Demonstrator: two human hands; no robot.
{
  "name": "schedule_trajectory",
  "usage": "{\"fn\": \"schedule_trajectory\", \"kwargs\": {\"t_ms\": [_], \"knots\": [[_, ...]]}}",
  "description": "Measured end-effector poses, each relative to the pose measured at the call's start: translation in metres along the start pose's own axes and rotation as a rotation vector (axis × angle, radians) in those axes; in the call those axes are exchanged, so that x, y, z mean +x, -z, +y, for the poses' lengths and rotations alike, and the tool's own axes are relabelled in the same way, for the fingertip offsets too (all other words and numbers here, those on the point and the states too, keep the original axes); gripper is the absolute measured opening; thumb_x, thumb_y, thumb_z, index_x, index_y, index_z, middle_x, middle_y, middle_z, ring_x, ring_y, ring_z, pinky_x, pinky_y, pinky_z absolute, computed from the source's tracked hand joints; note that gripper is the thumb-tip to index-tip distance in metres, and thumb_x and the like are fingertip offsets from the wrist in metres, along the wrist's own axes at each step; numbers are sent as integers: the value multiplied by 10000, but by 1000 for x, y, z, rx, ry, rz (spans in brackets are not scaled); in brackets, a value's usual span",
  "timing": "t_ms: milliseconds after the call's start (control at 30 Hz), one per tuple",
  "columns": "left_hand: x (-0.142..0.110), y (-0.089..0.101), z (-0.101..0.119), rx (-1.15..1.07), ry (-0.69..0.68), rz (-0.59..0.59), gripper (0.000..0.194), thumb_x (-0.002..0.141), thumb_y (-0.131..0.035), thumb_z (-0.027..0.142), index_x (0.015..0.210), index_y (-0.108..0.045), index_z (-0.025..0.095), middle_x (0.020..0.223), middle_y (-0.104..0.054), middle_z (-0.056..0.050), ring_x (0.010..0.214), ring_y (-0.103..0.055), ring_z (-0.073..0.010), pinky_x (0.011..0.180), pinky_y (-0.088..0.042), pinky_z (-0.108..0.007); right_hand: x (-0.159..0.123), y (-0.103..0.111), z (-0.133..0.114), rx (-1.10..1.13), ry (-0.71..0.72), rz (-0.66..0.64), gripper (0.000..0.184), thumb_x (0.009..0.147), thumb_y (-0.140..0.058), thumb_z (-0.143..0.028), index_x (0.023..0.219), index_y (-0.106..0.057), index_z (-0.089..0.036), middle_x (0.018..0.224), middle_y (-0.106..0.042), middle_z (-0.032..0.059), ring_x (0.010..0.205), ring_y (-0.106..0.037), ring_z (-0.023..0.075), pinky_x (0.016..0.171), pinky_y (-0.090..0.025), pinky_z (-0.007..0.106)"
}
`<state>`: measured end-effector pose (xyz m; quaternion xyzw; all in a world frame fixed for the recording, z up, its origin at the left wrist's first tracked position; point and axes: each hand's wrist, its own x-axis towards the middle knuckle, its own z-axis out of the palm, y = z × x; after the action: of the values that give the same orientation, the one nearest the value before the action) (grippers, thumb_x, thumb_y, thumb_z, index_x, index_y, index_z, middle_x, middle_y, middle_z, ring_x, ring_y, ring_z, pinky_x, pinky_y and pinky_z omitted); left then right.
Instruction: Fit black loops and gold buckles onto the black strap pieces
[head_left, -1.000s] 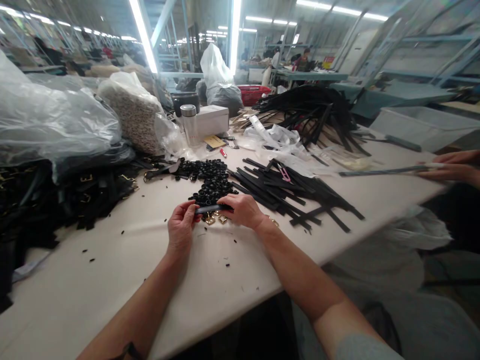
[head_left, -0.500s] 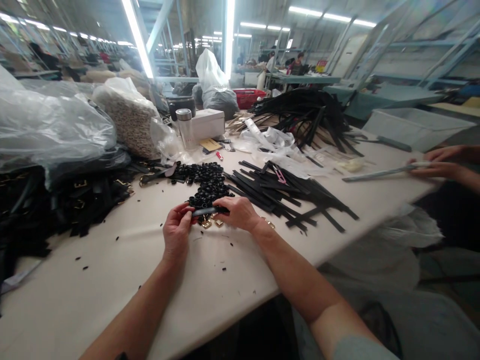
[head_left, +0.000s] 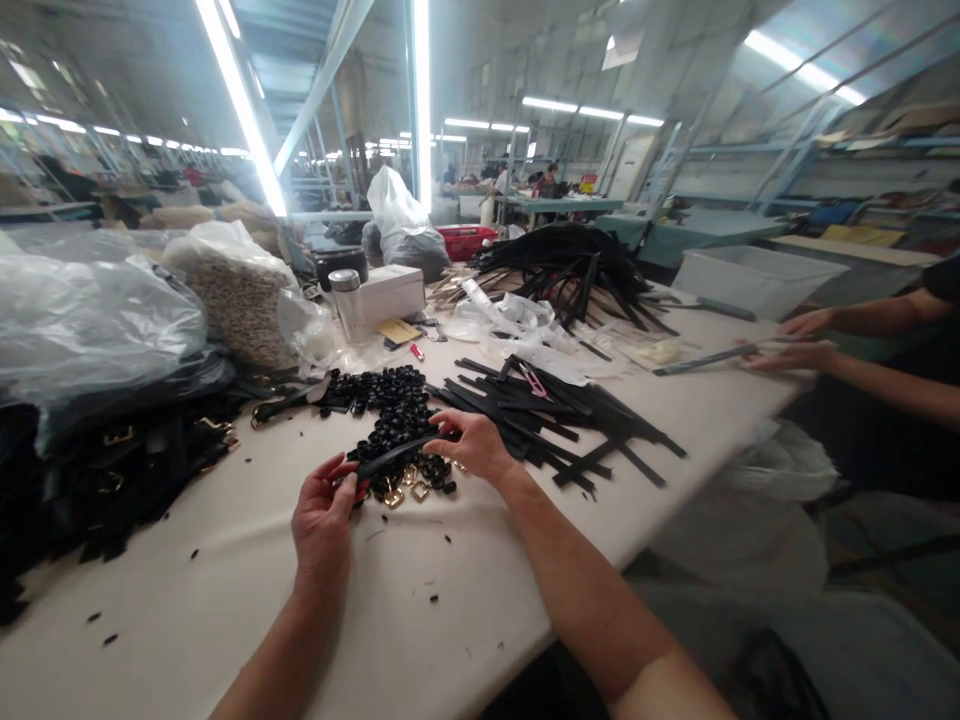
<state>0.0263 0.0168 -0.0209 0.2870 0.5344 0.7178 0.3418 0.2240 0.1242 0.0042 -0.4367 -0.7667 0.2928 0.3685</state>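
A short black strap (head_left: 394,455) is stretched between my two hands, just above the table. My left hand (head_left: 324,515) pinches its left end between thumb and fingers. At the strap's other end, my right hand (head_left: 476,448) has its thumb and fingers closed about the tip, partly hiding it. Right behind the strap lies a heap of small black loops (head_left: 394,400). Several gold buckles (head_left: 394,493) rest on the table just below the strap. To the right of the heap, loose black strips (head_left: 592,420) lie crossed over one another, with pink-handled snips (head_left: 534,380) on top.
Bagged black straps with buckles (head_left: 112,470) fill the left side. A glass bottle (head_left: 347,305), a white box (head_left: 392,292) and a bundle of long black strips (head_left: 570,255) stand farther back. At right, a co-worker's hands (head_left: 795,345) hold a grey strip near the table edge.
The view has swung right and up. The strap now shows at a longer stretch, its right end raised, and my hands are farther apart.
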Motion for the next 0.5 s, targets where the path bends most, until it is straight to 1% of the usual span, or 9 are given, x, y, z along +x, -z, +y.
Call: {"fn": "schedule_trajectory", "kwargs": {"t_ms": [67, 133, 233, 300, 367, 433, 500], "knots": [[-1, 0, -1, 28, 1, 8, 440, 671, -757, 347, 1073, -637, 217, 958, -663, -22, 701, -630, -107, 663, -510, -225, 3, -1, 4, 218, -76, 42, 432, 635, -795, -428, 983, -695, -194, 720, -628, -25, 598, -535, 83, 588, -422, 214], [0, 1, -4, 62, 17, -5, 417, 647, -769, 374, 1009, -657, 200, 902, -681, -23, 712, -644, -130, 677, -520, -240, 7, -5, 7, 508, -160, 72, 465, 613, -801, -414, 993, -671, -181, 710, -604, -35, 537, -512, 70, 525, -421, 209], [0, 3, -7, 98, 41, -45, 418, 609, -783, 416, 949, -672, 199, 848, -702, -24, 744, -666, -170, 712, -539, -269, 11, -10, 7, 906, -285, 109, 563, 576, -822, -414, 1044, -620, -175, 670, -578, -55, 465, -494, 55, 457, -410, 191], [0, 4, -8, 109, 50, -74, 446, 575, -798, 444, 938, -680, 214, 848, -715, -24, 757, -676, -187, 727, -549, -281, 12, -14, 6, 1105, -357, 144, 645, 552, -840, -421, 1093, -582, -182, 658, -581, -63, 459, -502, 47, 444, -394, 168], [-1, 3, -9, 119, 60, -108, 477, 532, -814, 476, 915, -691, 220, 837, -724, -30, 747, -684, -207, 726, -560, -297, 10, -18, 5, 1232, -417, 139, 707, 531, -852, -440, 1122, -559, -188, 700, -613, -53, 471, -518, 43, 442, -382, 155], [-2, 0, -9, 133, 78, -161, 502, 473, -830, 506, 868, -704, 223, 814, -728, -41, 721, -690, -236, 706, -572, -324, 7, -23, 4, 1237, -430, 105, 694, 529, -852, -463, 1098, -579, -174, 744, -644, -25, 494, -538, 50, 454, -385, 161], [-6, -6, -11, 150, 89, -206, 504, 431, -835, 535, 817, -713, 237, 784, -728, -45, 700, -693, -264, 687, -581, -348, 2, -32, 2, 1203, -402, 43, 632, 552, -844, -466, 1050, -613, -152, 779, -668, 12, 565, -583, 78, 508, -419, 186]]}}
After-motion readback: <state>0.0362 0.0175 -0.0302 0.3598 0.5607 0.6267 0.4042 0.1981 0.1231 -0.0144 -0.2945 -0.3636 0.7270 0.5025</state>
